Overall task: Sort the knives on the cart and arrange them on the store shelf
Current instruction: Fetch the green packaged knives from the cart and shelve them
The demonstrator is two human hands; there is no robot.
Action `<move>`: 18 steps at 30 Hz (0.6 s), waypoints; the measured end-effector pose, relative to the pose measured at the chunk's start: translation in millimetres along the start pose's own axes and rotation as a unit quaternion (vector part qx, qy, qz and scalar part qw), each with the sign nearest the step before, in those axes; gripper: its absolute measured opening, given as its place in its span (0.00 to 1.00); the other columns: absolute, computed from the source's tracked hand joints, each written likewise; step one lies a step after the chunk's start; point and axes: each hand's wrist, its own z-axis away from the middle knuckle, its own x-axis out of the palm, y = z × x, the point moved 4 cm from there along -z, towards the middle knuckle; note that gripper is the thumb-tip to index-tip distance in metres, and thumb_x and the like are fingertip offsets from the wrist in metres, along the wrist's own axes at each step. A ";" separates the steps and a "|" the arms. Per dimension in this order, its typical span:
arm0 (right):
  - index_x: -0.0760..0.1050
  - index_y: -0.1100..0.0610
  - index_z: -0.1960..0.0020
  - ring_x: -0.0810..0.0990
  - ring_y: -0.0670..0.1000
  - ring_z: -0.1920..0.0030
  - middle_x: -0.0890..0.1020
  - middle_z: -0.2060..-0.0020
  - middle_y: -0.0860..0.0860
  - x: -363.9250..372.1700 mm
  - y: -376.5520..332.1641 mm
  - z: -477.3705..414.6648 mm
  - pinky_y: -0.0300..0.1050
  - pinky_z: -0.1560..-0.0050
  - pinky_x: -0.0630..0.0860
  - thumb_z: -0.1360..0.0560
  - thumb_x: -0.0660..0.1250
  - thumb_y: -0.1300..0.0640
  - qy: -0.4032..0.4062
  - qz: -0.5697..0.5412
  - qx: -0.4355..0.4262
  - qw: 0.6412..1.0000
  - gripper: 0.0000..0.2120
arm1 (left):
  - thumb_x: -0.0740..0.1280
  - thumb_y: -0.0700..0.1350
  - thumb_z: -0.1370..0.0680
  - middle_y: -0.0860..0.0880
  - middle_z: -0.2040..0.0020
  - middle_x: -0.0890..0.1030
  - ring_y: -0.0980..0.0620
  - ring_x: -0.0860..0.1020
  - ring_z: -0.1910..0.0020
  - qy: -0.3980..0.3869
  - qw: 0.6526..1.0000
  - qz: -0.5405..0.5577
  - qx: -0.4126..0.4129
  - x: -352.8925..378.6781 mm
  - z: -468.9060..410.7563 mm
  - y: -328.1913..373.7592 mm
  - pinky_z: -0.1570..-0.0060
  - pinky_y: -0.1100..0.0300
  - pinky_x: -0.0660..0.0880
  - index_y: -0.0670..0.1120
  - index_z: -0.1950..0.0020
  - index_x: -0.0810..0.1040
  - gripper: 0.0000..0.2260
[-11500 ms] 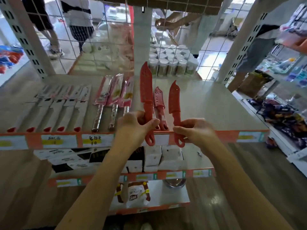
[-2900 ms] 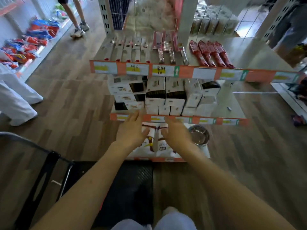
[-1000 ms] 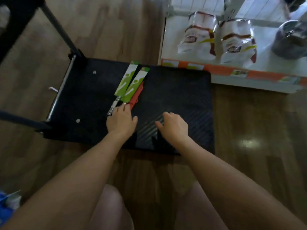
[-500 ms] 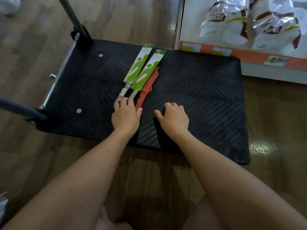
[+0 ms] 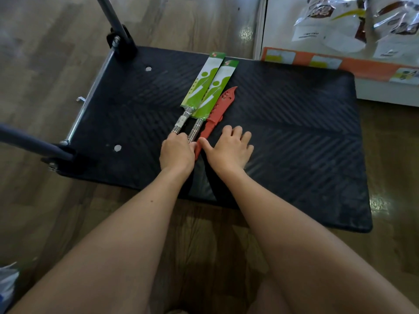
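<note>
Three knives lie side by side on the black cart deck (image 5: 294,137). Two have green card sleeves, the left one (image 5: 203,80) and the right one (image 5: 215,91), both with metal handles. To their right lies a red knife (image 5: 221,105). My left hand (image 5: 176,152) rests on the near ends of the two metal handles, its thumb beside the red handle. To the right of the red knife, my right hand (image 5: 229,148) lies flat on the deck with fingers spread and its thumb touching the red handle. The knives lie flat on the deck.
The cart's handle bars (image 5: 113,23) rise at the left end. At the upper right is the shelf's bottom tier with an orange price strip (image 5: 340,64) and bagged goods (image 5: 340,23). Wooden floor surrounds the cart.
My right hand has slid left across the deck until its thumb meets the red knife's handle. My left hand has moved onto the metal handle ends.
</note>
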 end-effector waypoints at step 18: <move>0.71 0.62 0.41 0.75 0.59 0.41 0.77 0.42 0.58 -11.8 7.1 -7.0 0.48 0.46 0.72 0.28 0.68 0.52 -0.058 -0.091 0.046 0.993 0.20 | 0.70 0.50 0.27 0.42 0.46 0.79 0.42 0.77 0.45 -0.097 0.990 0.046 -0.092 -0.4 6.9 -0.9 0.49 0.55 0.73 0.41 0.45 0.77 0.16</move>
